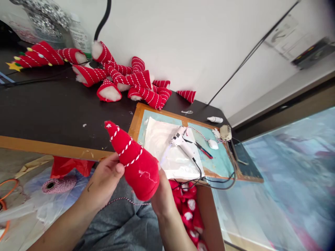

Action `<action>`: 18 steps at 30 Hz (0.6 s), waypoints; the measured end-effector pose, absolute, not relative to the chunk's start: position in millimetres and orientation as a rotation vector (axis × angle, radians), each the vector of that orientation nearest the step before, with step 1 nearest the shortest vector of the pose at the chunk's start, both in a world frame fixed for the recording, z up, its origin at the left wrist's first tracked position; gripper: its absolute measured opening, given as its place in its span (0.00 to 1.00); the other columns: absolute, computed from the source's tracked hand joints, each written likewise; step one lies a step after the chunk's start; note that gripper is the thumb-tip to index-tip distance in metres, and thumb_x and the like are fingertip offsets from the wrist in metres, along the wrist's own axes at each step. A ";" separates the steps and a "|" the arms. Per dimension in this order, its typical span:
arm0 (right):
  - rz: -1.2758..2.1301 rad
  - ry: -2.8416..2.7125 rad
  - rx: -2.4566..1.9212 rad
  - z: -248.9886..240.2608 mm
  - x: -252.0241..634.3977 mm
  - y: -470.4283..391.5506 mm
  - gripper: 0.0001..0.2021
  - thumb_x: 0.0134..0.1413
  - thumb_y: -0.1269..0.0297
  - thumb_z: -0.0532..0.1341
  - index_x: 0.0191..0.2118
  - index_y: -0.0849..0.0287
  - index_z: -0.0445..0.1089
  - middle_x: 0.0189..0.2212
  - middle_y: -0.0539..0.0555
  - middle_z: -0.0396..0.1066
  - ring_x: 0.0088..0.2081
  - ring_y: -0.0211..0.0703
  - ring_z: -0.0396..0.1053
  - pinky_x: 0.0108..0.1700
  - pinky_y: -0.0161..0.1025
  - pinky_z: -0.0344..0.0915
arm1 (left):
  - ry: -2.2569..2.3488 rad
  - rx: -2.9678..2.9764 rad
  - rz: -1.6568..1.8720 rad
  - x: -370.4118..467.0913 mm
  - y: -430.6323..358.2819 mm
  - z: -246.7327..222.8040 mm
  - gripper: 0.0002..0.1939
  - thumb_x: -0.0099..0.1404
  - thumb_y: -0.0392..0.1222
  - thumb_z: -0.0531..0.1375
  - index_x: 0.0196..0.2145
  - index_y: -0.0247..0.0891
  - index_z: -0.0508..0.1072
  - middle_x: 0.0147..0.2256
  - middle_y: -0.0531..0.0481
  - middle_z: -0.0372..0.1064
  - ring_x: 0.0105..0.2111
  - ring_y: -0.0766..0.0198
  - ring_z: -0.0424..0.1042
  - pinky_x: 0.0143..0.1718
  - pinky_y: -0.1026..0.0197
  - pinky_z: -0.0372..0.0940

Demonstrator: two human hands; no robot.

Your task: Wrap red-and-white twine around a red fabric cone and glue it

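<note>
Both hands grip a red stuffed cone [132, 160] above the lap: left hand [106, 177] pinching its twine-wrapped side, right hand [162, 195] seemingly cupping the base. Winding underway; twine [123, 200] needs tension.

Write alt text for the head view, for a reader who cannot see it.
Two bare hands hold a red fabric cone wrapped in red-and-white twine, the left hand at its side and the right hand under its base. Behind it, a dark table holds a pile of similar red cones and a white glue gun on a work board.
</note>
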State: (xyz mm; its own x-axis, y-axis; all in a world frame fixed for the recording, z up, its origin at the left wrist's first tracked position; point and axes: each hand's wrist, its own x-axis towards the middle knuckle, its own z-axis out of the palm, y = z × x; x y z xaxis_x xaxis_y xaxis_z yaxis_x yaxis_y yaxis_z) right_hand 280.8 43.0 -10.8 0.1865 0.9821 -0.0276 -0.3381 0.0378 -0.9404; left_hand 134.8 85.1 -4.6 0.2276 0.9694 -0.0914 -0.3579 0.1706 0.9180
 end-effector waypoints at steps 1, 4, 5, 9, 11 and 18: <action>1.121 -0.854 -1.055 -8.5 283.7 40.7 0.21 0.70 0.42 0.60 0.55 0.53 0.74 0.55 0.58 0.78 0.57 0.55 0.77 0.59 0.55 0.74 | 0.842 0.882 1.147 135.2 86.2 -4.5 0.35 0.52 0.75 0.72 0.42 0.41 0.81 0.27 0.47 0.77 0.27 0.52 0.77 0.28 0.56 0.74; 0.822 -1.077 -1.081 -2.4 290.9 34.4 0.32 0.65 0.39 0.65 0.68 0.46 0.61 0.70 0.58 0.63 0.70 0.57 0.63 0.70 0.59 0.62 | 0.904 0.822 1.222 138.4 87.8 -0.9 0.37 0.49 0.74 0.74 0.45 0.42 0.81 0.36 0.43 0.82 0.41 0.43 0.82 0.39 0.51 0.78; 0.780 -1.173 -1.088 -1.5 291.6 33.6 0.38 0.62 0.39 0.68 0.70 0.46 0.58 0.72 0.59 0.60 0.72 0.59 0.60 0.72 0.61 0.58 | 0.913 0.825 1.230 139.8 87.7 0.8 0.38 0.49 0.74 0.74 0.46 0.42 0.80 0.38 0.42 0.83 0.43 0.42 0.82 0.41 0.50 0.79; 0.791 -1.281 -1.116 -3.5 287.1 37.6 0.40 0.54 0.52 0.76 0.68 0.49 0.61 0.64 0.60 0.69 0.63 0.58 0.71 0.66 0.57 0.67 | 0.871 0.846 1.234 142.3 86.9 5.1 0.37 0.50 0.71 0.75 0.47 0.42 0.80 0.43 0.41 0.83 0.47 0.42 0.82 0.45 0.50 0.79; 0.859 -1.163 -1.088 -4.7 285.1 41.1 0.33 0.55 0.52 0.75 0.63 0.50 0.66 0.57 0.57 0.75 0.55 0.54 0.75 0.59 0.52 0.73 | 0.840 0.872 1.200 140.6 88.0 4.7 0.35 0.50 0.69 0.76 0.46 0.42 0.80 0.44 0.41 0.83 0.46 0.44 0.82 0.45 0.52 0.79; 1.442 -0.781 -0.900 -6.5 283.4 48.9 0.31 0.55 0.36 0.70 0.53 0.56 0.77 0.48 0.59 0.82 0.52 0.60 0.80 0.58 0.57 0.76 | 0.803 0.903 1.027 128.4 93.7 -2.3 0.33 0.48 0.69 0.77 0.41 0.43 0.82 0.45 0.42 0.83 0.46 0.49 0.82 0.47 0.56 0.78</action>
State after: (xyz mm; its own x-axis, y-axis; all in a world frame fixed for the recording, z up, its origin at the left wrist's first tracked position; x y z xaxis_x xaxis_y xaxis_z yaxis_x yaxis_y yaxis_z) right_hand 283.4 48.9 -6.5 0.0043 0.9967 -0.0815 -0.4765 -0.0697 -0.8764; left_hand 128.4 93.7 -2.3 0.3141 0.9402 -0.1319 -0.3552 0.2452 0.9021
